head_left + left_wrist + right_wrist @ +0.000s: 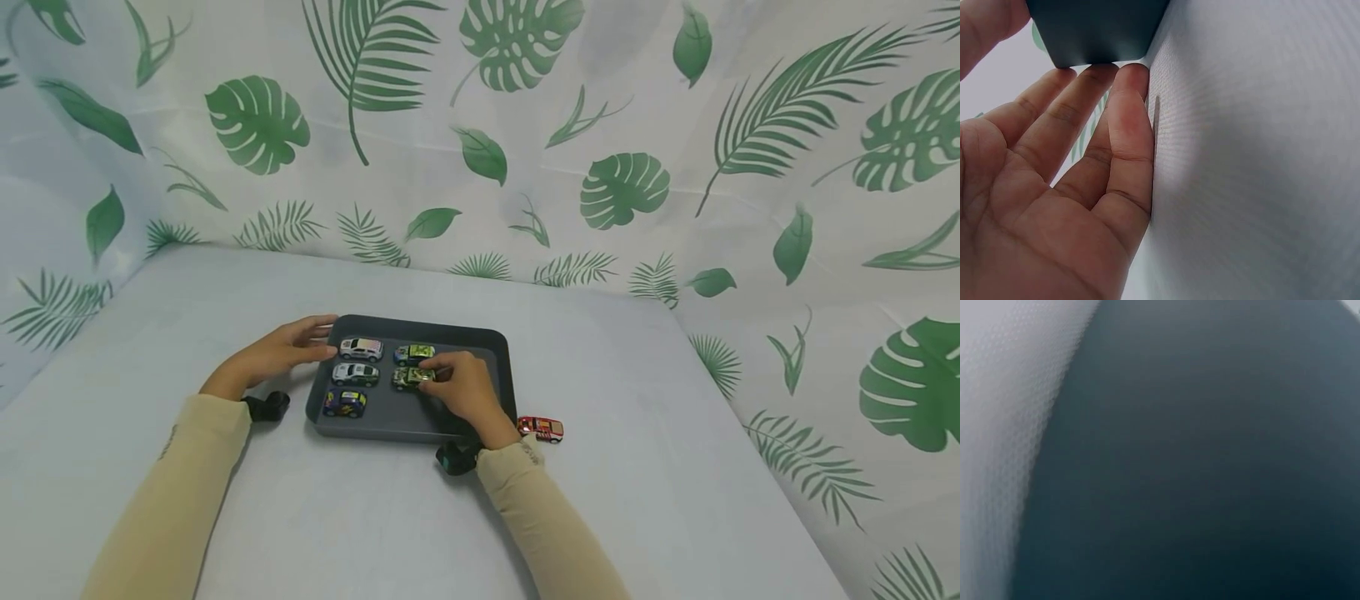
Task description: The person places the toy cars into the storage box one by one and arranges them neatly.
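Note:
A dark grey tray lies on the white table with several toy cars in it. My left hand rests its extended fingers against the tray's left side. In the left wrist view, the fingertips touch the tray's outer wall. With thumb and fingers, my right hand pinches a green camouflage toy car inside the tray. Just behind it sits a green and blue toy car. Along the tray's left stand a white and pink car, a white and green car and a purple car.
A red toy car lies on the table just outside the tray's right side, near my right wrist. Leaf-patterned cloth hangs behind and to the right of the table. The right wrist view shows only the tray's wall and tabletop.

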A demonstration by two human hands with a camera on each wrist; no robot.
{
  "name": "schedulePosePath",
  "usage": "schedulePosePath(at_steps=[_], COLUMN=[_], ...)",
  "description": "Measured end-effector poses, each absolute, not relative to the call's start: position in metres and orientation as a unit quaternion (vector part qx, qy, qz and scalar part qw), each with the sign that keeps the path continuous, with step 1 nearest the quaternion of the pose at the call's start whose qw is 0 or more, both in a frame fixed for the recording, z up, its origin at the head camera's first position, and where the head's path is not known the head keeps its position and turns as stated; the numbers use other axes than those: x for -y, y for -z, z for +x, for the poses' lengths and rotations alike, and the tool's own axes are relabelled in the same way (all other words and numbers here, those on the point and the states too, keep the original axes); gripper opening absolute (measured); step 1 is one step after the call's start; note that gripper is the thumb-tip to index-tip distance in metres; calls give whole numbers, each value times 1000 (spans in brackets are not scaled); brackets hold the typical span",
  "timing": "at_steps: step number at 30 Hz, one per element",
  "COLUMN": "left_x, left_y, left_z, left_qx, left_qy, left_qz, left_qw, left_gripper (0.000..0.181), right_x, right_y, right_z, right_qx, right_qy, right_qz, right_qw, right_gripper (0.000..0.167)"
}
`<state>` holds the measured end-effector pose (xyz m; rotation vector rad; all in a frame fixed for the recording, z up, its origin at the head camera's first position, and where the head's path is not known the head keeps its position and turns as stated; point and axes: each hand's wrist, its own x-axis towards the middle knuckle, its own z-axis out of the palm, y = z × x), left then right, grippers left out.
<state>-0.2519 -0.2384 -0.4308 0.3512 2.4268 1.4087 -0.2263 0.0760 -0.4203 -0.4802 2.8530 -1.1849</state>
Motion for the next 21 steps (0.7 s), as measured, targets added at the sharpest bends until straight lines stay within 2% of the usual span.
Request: schedulePosePath(at_steps=[10, 21], left_x=[237, 238], left_y=[430, 430], left_z=[-253, -251], left_qx=[-851, -850], left_qy=[-488, -488], left_qz=[120, 119], left_qw=[155, 157], left_gripper=[80, 80], right_x=[-73, -74], right_y=[422, 421], right_z=[-227, -227], right_qx=[-919, -916], right_qy=[368, 376], right_qz=[-142, -137], right_qw=[5, 26], right_gripper=[24, 28])
